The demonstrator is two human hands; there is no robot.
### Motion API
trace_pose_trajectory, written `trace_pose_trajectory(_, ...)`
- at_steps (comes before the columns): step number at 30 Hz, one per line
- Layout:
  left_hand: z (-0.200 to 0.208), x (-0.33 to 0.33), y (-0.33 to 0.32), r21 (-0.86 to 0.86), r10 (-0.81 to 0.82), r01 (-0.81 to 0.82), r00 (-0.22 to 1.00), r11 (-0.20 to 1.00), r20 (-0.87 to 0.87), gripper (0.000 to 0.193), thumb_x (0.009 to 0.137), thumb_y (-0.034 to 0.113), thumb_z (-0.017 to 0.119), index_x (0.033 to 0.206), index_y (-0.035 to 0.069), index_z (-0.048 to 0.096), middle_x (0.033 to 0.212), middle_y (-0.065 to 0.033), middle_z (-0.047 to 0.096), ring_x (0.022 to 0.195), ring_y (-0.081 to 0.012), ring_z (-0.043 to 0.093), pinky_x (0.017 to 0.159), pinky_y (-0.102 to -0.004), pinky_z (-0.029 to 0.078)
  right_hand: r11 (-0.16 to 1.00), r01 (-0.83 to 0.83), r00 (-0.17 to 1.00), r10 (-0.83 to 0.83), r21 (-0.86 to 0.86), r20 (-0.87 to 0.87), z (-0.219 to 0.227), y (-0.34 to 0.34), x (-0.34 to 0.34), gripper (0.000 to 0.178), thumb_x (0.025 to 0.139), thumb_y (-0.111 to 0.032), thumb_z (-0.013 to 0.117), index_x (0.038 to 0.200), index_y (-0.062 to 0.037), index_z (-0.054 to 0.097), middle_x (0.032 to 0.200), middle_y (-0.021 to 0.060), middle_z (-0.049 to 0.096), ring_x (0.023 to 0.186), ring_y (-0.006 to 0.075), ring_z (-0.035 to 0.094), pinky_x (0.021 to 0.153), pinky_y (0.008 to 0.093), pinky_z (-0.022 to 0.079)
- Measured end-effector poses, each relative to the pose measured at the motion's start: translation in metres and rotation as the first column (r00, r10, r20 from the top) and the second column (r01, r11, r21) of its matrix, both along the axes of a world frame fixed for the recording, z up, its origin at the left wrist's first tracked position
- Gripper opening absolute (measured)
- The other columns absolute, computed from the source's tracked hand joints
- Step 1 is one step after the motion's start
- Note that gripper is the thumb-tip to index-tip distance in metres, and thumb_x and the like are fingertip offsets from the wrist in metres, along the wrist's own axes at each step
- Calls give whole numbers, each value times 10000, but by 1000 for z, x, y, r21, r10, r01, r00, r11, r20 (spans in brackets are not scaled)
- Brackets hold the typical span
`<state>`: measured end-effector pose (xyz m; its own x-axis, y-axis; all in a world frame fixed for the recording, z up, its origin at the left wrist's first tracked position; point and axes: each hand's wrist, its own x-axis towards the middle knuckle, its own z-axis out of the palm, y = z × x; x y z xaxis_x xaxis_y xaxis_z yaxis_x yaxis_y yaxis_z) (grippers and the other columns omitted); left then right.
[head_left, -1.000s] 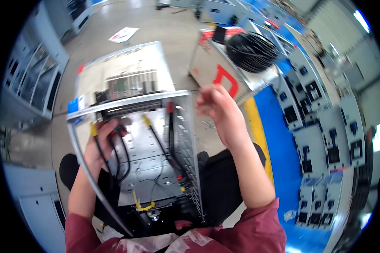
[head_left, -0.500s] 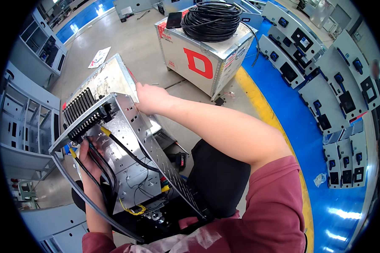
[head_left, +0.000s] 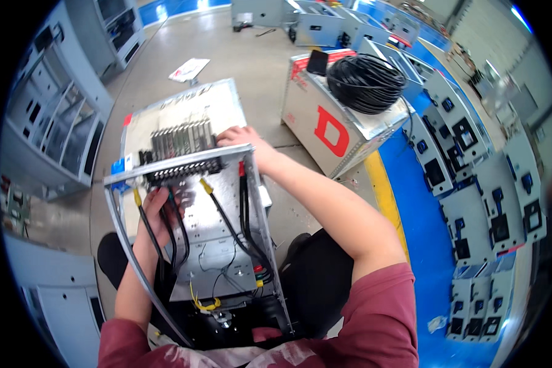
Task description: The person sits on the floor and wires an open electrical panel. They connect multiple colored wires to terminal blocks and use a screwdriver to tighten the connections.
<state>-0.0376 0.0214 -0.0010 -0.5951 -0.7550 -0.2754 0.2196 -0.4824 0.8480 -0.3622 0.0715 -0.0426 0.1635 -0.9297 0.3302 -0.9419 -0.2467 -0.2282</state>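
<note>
A grey sheet-metal cabinet [head_left: 211, 224] stands tilted in front of me, with a black terminal block [head_left: 181, 172] along its top plate. My left hand [head_left: 161, 218] is inside, below the block, with thumb and fingers closed around a black cable with a green sleeve [head_left: 179, 214]. Beside it run black cables with yellow sleeves [head_left: 210, 191] and red-sleeved ones [head_left: 243, 184]. My right hand [head_left: 245, 141] reaches over the right side to the far face of the plate, by the block's right end. Its fingers are bent; anything in them is hidden.
Behind the cabinet stands a pale crate [head_left: 224, 95]. To the right, another crate [head_left: 303, 113] carries a coil of black cable [head_left: 365, 83] and a phone [head_left: 317, 62]. Grey cabinets [head_left: 61, 135] line the left; several door panels [head_left: 481, 202] stand on blue floor at right.
The view has swung, so the cabinet sits further right and more square to me. My right hand has shifted from beside the cabinet's right corner to behind the plate. My left hand stays below the block.
</note>
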Motion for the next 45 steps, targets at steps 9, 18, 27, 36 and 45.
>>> trace_pose_trajectory(9,-3,7,-8,-74,-135,136,991,988,23,410,955,444,772,1101,78,658,848,-44,704,697,-166,700,610,-271,552,998,-41,996,44,-40,80,9,4,-8,308,869,-117,668,1173,-132,714,1186,45,660,1159,277,587,1024,399,481)
trace_pose_trajectory(18,8,8,-7,36,-145,148,987,988,-70,201,981,246,758,1072,78,693,856,-32,718,726,-128,688,655,-273,552,952,298,941,-281,-66,187,2,-7,-4,274,865,-268,741,939,-4,734,963,211,660,1001,412,596,922,481,502)
trace_pose_trajectory(27,0,9,-11,118,-194,240,931,964,-310,284,997,166,726,1215,4,642,1003,-128,704,906,-264,722,865,-391,590,885,412,705,-460,216,539,-12,-10,-21,333,890,-218,718,1047,75,694,1014,235,715,972,358,693,894,429,543)
trace_pose_trajectory(36,0,4,-11,136,-207,262,922,955,-327,342,1002,233,729,1245,19,621,1002,-98,691,881,-225,700,846,-368,572,763,333,473,-644,555,601,24,10,-52,377,972,-134,600,1267,94,655,936,108,716,805,182,661,773,325,535)
trace_pose_trajectory(45,0,7,-11,145,-229,285,921,947,-316,299,1011,202,703,1239,19,639,1002,-97,695,907,-210,696,864,-365,568,900,292,142,-377,325,915,105,77,-49,169,1035,-133,576,1171,-33,584,965,115,754,755,181,727,698,268,516)
